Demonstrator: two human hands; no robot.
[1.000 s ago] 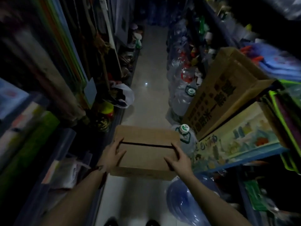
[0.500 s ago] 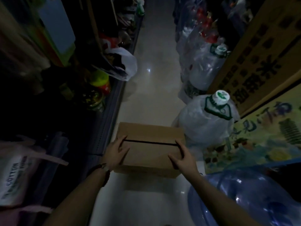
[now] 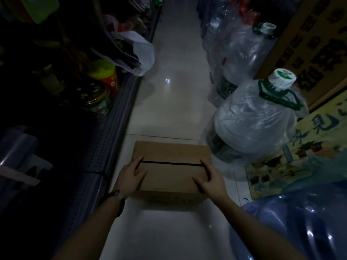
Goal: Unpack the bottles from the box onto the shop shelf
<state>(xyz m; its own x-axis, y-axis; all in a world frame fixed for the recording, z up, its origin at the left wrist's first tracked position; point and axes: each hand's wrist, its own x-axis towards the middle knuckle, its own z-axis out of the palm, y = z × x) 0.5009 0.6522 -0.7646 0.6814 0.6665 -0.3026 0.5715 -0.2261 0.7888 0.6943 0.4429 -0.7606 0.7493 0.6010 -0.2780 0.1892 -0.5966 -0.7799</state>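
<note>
Cardboard box [image 3: 171, 167] — pale tiled floor [image 3: 169, 102], dim aisle.

Bare forearms, dark wristband [image 3: 118, 200] on left

Box [image 3: 170, 170] on the aisle floor [image 3: 174, 102] before me, my hands at its sides; shelf [image 3: 105, 147] left, wrapped water jug [image 3: 251, 126] right.
</note>
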